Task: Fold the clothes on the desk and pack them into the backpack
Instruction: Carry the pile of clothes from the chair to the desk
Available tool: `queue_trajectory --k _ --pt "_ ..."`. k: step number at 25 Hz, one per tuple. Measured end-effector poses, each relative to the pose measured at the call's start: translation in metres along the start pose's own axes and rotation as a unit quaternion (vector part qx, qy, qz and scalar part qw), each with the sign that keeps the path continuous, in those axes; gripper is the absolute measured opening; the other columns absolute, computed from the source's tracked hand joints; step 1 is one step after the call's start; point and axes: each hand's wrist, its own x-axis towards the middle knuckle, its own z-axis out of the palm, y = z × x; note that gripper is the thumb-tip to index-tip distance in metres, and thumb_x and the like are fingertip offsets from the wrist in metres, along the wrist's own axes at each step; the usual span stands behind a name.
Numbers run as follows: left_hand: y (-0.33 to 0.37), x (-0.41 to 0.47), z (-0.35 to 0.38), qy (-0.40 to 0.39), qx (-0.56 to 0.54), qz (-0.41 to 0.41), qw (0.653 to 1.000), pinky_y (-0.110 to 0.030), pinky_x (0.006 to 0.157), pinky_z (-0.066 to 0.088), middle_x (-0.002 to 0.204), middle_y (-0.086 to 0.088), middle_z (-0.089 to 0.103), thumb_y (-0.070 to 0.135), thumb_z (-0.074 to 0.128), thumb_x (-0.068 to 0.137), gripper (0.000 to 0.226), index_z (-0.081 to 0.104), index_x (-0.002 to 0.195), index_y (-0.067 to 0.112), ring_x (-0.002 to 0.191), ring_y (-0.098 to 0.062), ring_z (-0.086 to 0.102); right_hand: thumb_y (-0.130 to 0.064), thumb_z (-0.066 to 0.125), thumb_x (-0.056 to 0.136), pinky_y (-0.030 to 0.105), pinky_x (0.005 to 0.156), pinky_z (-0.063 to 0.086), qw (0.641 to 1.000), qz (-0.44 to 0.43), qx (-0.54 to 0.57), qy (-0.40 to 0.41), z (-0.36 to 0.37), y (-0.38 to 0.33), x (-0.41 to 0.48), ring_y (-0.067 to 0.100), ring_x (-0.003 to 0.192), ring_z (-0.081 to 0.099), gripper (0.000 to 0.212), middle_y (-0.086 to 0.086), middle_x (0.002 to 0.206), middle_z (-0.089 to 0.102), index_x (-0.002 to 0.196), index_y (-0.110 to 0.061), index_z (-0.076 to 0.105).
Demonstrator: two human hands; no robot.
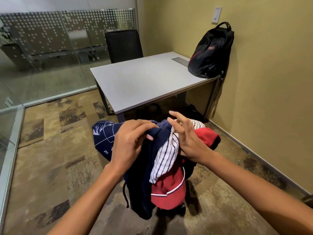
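A bundle of clothes hangs in front of me above the carpet: a navy printed garment, a white shirt with dark stripes and a red garment with white trim. My left hand grips the navy fabric at the top of the bundle. My right hand rests against the striped shirt with its fingers spread and straight. A black backpack with red trim stands upright on the far right corner of the grey desk, leaning on the wall.
A black chair stands behind the desk. Glass partitions run along the left side. The yellow wall closes off the right. Dark items lie on the floor under the desk. Patterned carpet covers the floor.
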Motion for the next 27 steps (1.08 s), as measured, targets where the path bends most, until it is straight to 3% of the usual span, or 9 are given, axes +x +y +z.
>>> queue_trajectory --k 3,5,7,8,12,17,20,24,27 --pt "-0.001 -0.006 -0.002 -0.012 0.001 0.016 1.000 -0.028 0.088 0.042 0.109 0.001 0.067 0.009 0.053 0.090 0.023 0.071 0.105 0.009 0.098 -0.017 0.059 -0.022 0.071 0.081 0.055 0.115 0.012 0.996 0.002 0.002 -0.093 -0.006 0.001 0.020 0.031 0.149 0.008 0.095 0.005 0.163 0.005 0.151 -0.036 0.009" --pt "-0.002 -0.007 -0.002 -0.014 -0.001 0.021 1.000 -0.027 0.088 0.041 0.110 0.000 0.067 0.009 0.053 0.091 0.023 0.071 0.106 0.010 0.099 -0.018 0.058 -0.033 0.074 0.082 0.049 0.117 0.021 0.988 -0.021 0.082 -0.127 -0.012 -0.001 0.033 0.023 0.146 0.025 0.087 -0.002 0.158 0.027 0.151 -0.035 0.021" --pt "-0.004 -0.007 -0.003 -0.011 -0.007 0.023 1.000 -0.029 0.088 0.042 0.110 0.000 0.066 0.010 0.052 0.092 0.024 0.071 0.107 0.010 0.099 -0.017 0.058 -0.023 0.073 0.084 0.041 0.101 0.043 0.989 -0.052 0.091 -0.108 -0.013 -0.001 0.035 0.017 0.123 0.053 0.070 -0.003 0.137 0.054 0.144 -0.028 0.038" --pt "-0.003 -0.007 -0.003 -0.010 -0.011 0.026 1.000 -0.032 0.087 0.043 0.110 0.000 0.066 0.011 0.051 0.093 0.024 0.070 0.107 0.010 0.098 -0.017 0.058 -0.015 0.071 0.085 0.040 0.091 0.048 0.991 -0.057 0.077 -0.092 -0.013 0.000 0.032 0.017 0.113 0.059 0.063 -0.003 0.129 0.059 0.140 -0.027 0.043" --pt "0.004 -0.001 -0.005 -0.012 -0.025 0.054 0.998 -0.037 0.082 0.045 0.107 0.002 0.067 0.010 0.053 0.094 0.021 0.071 0.105 0.011 0.095 -0.018 0.060 0.007 0.063 0.079 0.040 0.080 0.053 0.997 -0.030 0.062 -0.031 -0.012 -0.007 0.014 0.018 0.109 0.063 0.064 -0.004 0.123 0.062 0.129 -0.030 0.049" --pt "0.020 0.017 -0.015 0.011 -0.002 0.099 0.995 -0.029 0.085 0.043 0.108 0.003 0.068 0.020 0.055 0.096 0.020 0.072 0.107 0.016 0.097 -0.017 0.062 -0.002 0.064 0.084 0.034 0.075 0.051 1.000 -0.001 0.005 0.006 -0.035 -0.016 0.014 0.015 0.104 0.062 0.053 -0.005 0.123 0.060 0.128 -0.029 0.050" --pt "0.016 0.032 -0.023 -0.064 0.002 0.145 0.987 -0.033 0.090 0.041 0.121 0.009 0.062 0.044 0.061 0.087 0.039 0.062 0.122 0.026 0.109 -0.013 0.058 -0.001 0.066 0.082 0.037 0.070 0.051 0.998 0.035 -0.041 0.042 -0.050 -0.015 0.008 0.017 0.099 0.064 0.052 -0.004 0.123 0.061 0.127 -0.025 0.055" --pt "-0.021 0.029 -0.027 -0.230 0.114 0.129 0.958 -0.043 0.108 0.034 0.151 0.014 0.035 0.081 0.047 0.075 0.088 0.024 0.148 0.039 0.137 -0.015 0.037 0.011 0.069 0.070 0.034 0.068 0.051 0.990 0.051 -0.120 0.061 -0.075 -0.019 -0.007 0.028 0.090 0.065 0.072 0.002 0.123 0.061 0.128 -0.028 0.050" --pt "-0.023 0.030 -0.020 -0.219 0.079 0.103 0.967 -0.037 0.090 0.049 0.141 0.016 0.048 0.075 0.047 0.077 0.079 0.022 0.146 0.044 0.121 -0.015 0.054 0.003 0.071 0.073 0.027 0.066 0.047 0.984 0.028 -0.162 0.065 -0.104 -0.023 -0.014 0.026 0.094 0.064 0.067 0.005 0.125 0.061 0.128 -0.028 0.050"
